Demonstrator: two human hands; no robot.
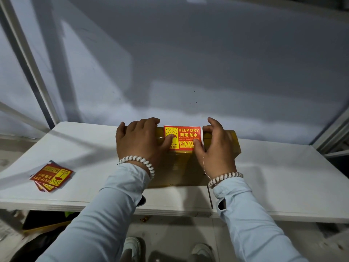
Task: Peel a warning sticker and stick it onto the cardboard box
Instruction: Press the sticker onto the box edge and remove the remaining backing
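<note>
While glossy rectangular sticker (181,137) lies on cardboard box (188,167), both hands, left (139,140) and right (217,148), press it, fingers spread.

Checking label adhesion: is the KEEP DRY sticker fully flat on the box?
Not fully: the sticker lies mostly flat, but its right edge curls up at the right hand.

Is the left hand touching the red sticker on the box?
Touching. The head view shows the left hand with its thumb lying on the sticker.
</note>
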